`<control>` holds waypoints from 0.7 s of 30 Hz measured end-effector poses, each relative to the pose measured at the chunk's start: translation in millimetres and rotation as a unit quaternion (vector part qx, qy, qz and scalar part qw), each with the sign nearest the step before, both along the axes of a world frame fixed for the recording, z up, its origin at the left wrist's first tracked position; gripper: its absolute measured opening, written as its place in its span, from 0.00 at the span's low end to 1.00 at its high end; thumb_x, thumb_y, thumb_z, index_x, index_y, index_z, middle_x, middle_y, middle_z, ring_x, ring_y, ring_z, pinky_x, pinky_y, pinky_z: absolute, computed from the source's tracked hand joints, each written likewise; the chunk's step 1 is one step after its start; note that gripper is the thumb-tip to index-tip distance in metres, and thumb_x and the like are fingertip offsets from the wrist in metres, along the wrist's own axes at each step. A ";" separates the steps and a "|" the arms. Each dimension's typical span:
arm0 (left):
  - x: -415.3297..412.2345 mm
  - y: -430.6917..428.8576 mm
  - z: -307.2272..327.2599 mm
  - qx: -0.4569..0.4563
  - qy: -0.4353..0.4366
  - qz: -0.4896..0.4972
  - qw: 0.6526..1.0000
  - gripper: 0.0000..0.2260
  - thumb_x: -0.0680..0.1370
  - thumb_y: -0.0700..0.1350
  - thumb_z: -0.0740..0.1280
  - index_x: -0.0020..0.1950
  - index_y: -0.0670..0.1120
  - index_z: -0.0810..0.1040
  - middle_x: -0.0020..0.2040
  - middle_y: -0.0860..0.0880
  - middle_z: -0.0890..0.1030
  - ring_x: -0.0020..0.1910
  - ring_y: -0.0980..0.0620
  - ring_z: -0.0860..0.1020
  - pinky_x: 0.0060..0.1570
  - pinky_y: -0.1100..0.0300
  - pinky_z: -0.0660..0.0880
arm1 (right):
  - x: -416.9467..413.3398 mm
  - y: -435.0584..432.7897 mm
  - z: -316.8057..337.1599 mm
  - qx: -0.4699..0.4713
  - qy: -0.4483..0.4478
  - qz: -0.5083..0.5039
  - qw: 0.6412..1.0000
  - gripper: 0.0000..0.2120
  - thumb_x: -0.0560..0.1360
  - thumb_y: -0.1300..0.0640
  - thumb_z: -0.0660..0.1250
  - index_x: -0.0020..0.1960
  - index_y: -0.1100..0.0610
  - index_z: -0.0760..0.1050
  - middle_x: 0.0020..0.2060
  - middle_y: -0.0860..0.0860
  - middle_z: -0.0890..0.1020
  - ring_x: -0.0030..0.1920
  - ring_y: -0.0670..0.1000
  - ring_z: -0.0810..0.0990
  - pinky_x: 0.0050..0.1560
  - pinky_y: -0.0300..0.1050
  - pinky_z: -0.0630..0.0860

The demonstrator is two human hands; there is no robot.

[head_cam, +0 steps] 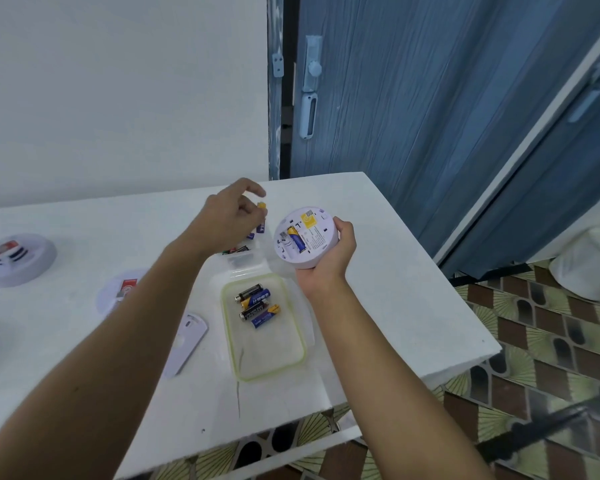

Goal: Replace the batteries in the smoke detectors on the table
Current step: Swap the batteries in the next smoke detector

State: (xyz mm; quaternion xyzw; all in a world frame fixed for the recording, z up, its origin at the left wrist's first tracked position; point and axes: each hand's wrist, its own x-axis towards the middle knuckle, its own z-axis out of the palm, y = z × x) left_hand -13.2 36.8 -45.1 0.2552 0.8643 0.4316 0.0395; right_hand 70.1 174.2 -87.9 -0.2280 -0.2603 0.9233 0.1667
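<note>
Head view: the right hand (329,258) grips a smoke detector (307,237) above the tabletop (378,271), back side up, with 1 battery (296,239) seated in its open compartment. The left hand (227,220) pinches a second battery (261,223) just beside the detector, over a small box of batteries (239,256). A green-rimmed tray (267,351) holds 4 batteries. A loose cover (187,341) lies near the tray. Another detector (18,258) lies at far left.

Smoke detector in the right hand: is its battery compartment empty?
No, a blue-and-yellow battery sits in the open back of the smoke detector that the right hand grips.
</note>
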 end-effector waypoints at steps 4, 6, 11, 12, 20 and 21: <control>26.0 1.4 -1.3 0.121 0.018 0.003 0.992 0.04 0.78 0.44 0.68 0.51 0.47 0.77 0.42 0.52 0.82 0.37 0.57 0.78 0.37 0.64 0.75 | 1.9 -3.9 -0.5 -0.024 0.006 0.014 1.000 0.15 0.77 0.47 0.58 0.45 0.54 0.79 0.42 0.54 0.81 0.45 0.54 0.77 0.46 0.46 0.74; 35.8 1.8 -4.0 0.143 0.035 0.013 0.989 0.04 0.77 0.44 0.70 0.49 0.46 0.76 0.44 0.52 0.82 0.41 0.57 0.79 0.43 0.64 0.76 | 2.8 -6.0 0.1 -0.037 0.020 0.022 0.999 0.15 0.77 0.47 0.58 0.49 0.55 0.78 0.45 0.56 0.79 0.47 0.56 0.76 0.48 0.47 0.74; 60.8 -1.6 -8.8 0.077 0.150 -0.016 0.986 0.07 0.77 0.42 0.71 0.45 0.39 0.75 0.41 0.62 0.80 0.41 0.60 0.77 0.41 0.72 0.71 | 5.8 -8.4 2.4 -0.033 0.052 0.038 0.997 0.17 0.77 0.46 0.56 0.51 0.56 0.77 0.45 0.57 0.79 0.45 0.55 0.77 0.45 0.46 0.74; 64.8 -2.8 -10.1 0.066 0.166 -0.021 0.984 0.07 0.77 0.41 0.71 0.45 0.39 0.76 0.41 0.60 0.81 0.41 0.58 0.78 0.41 0.71 0.72 | 6.8 -8.8 3.4 -0.029 0.052 0.040 0.997 0.17 0.77 0.46 0.55 0.52 0.56 0.77 0.46 0.57 0.79 0.46 0.56 0.77 0.44 0.46 0.74; 88.5 -8.7 -10.3 0.106 0.105 -0.025 0.989 0.02 0.74 0.39 0.74 0.44 0.45 0.83 0.43 0.60 0.81 0.45 0.69 0.80 0.47 0.77 0.71 | 12.1 -14.0 6.5 -0.012 0.040 0.033 0.999 0.18 0.77 0.45 0.55 0.51 0.58 0.76 0.45 0.57 0.77 0.44 0.55 0.76 0.40 0.44 0.72; 89.8 -10.0 -11.2 0.104 0.096 -0.026 0.990 0.01 0.74 0.39 0.74 0.44 0.44 0.84 0.43 0.61 0.81 0.46 0.70 0.79 0.47 0.78 0.70 | 12.5 -15.2 6.6 -0.009 0.039 0.030 0.999 0.18 0.76 0.45 0.56 0.50 0.58 0.76 0.45 0.57 0.77 0.45 0.55 0.76 0.41 0.45 0.72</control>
